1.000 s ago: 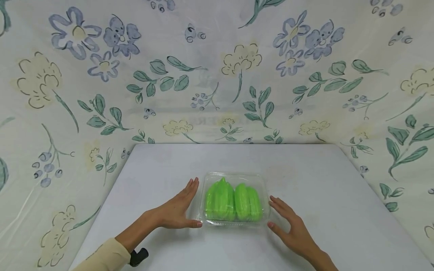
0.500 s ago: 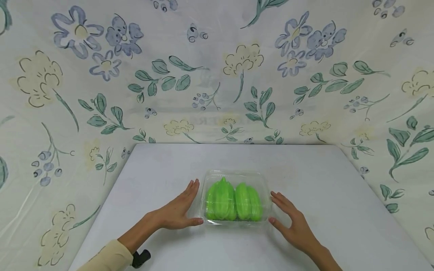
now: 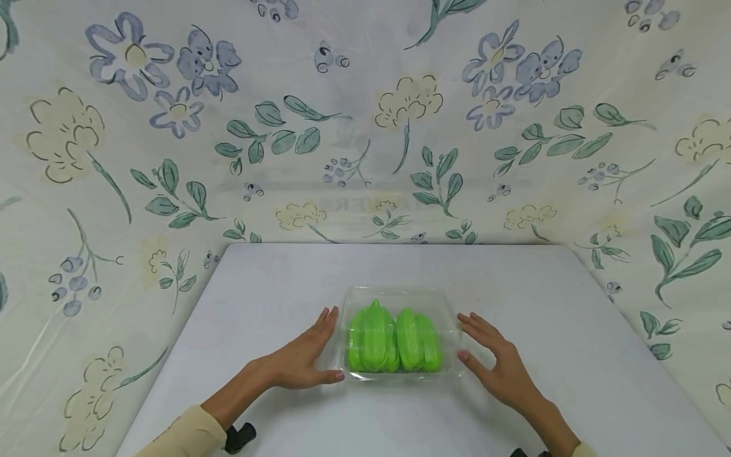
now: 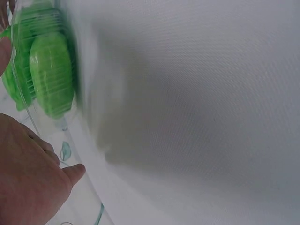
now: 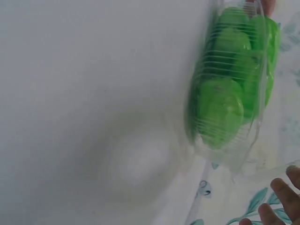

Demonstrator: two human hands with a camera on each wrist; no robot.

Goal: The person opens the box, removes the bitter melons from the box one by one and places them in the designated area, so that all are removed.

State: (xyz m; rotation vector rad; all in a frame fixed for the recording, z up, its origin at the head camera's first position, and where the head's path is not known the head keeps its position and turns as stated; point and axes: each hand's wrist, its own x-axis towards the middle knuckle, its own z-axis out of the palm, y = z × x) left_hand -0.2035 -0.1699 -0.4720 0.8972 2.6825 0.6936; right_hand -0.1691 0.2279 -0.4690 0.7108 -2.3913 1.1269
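Observation:
A clear plastic clamshell box [image 3: 400, 293] lies on the white table, with several bright green, ridged, fruit-like pieces [image 3: 374, 339] inside. My left hand [image 3: 297, 358] stands along its left side, fingers straight and thumb spread to the near left corner. At the right side is my right hand [image 3: 497, 362], fingers extended and the thumb near the box edge. Whether the fingertips touch the plastic is hard to tell. In the right wrist view, the box [image 5: 255, 133] shows ribbed walls, and the right fingers [image 5: 283, 192] are spread beyond it. Neither hand grips anything.
The white table [image 3: 274, 273] extends around the box. Behind and beside it hangs a floral sheet [image 3: 354, 139]. A black wrist-worn piece [image 3: 240, 438] shows below the left sleeve [image 3: 188, 435], above the table.
My right hand has shifted slightly away from me and to the right. The box's right edge appears a little further right. My left hand has barely moved.

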